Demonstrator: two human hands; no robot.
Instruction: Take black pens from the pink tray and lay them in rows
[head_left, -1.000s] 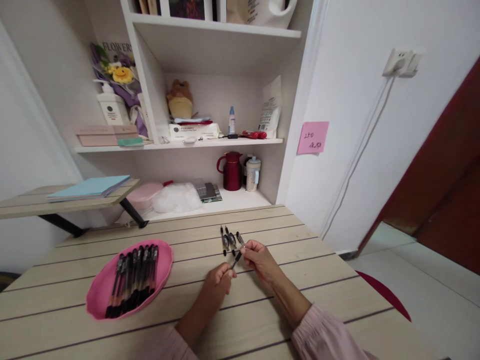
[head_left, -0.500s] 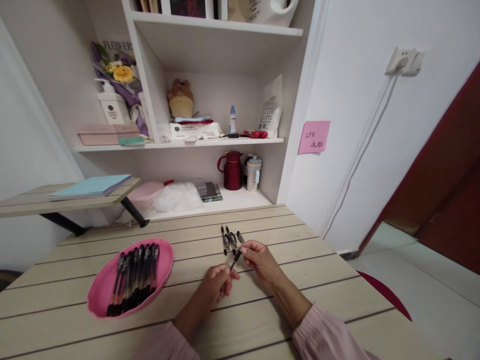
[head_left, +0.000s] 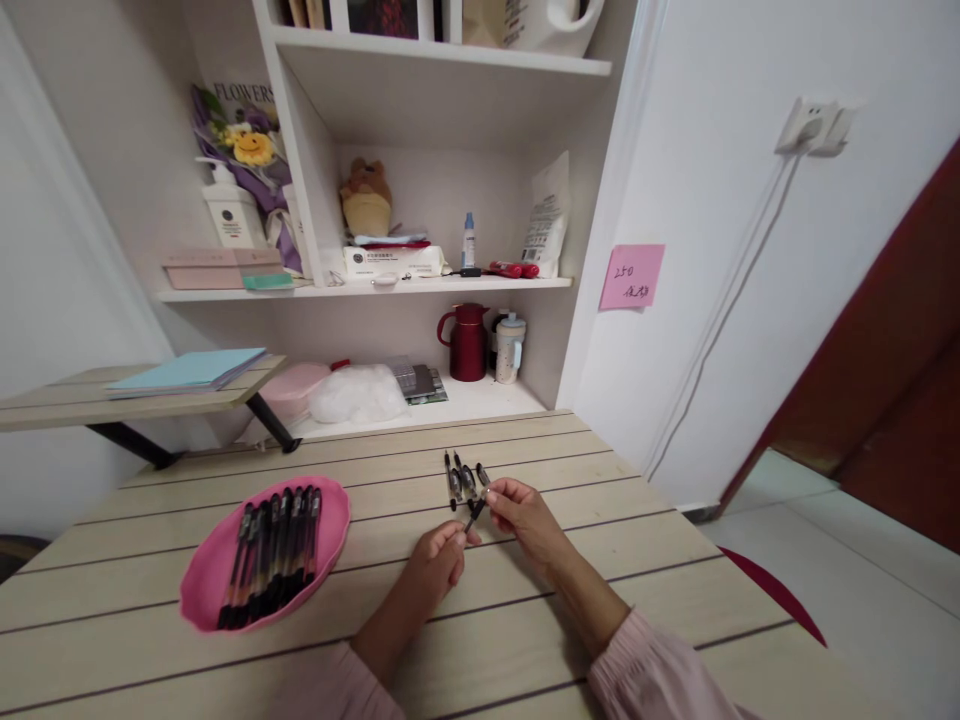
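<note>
Grip on both sides was closed; the left hand point(head_left: 433, 568) pinched the lower end of one dark pen point(head_left: 475, 514) and the right hand point(head_left: 523, 515) had its thumb and fingertips at the upper end; the pen was slanted above the tabletop point(head_left: 480, 640), and whether its two ends were fully joined was too small to tell.

Just beyond the hands lay a small loose group, apparently two slim pen bodies point(head_left: 448, 466) and about three caps point(head_left: 469, 482), overlapping enough to leave the count unsure; neither hand gripped any of them, so that share looked undone, with the held pen seemingly midway.

Well apart on the left stood one pink dish point(head_left: 204, 580); in it roughly eight pens point(head_left: 274, 550) were ranged side by side, tightly packed and hard to count exactly; by the look of it, most of the pens were already there.

Farther back were one red jug point(head_left: 469, 345) and one pale cup point(head_left: 508, 352), both upright on the lower shelf point(head_left: 495, 402).
</note>
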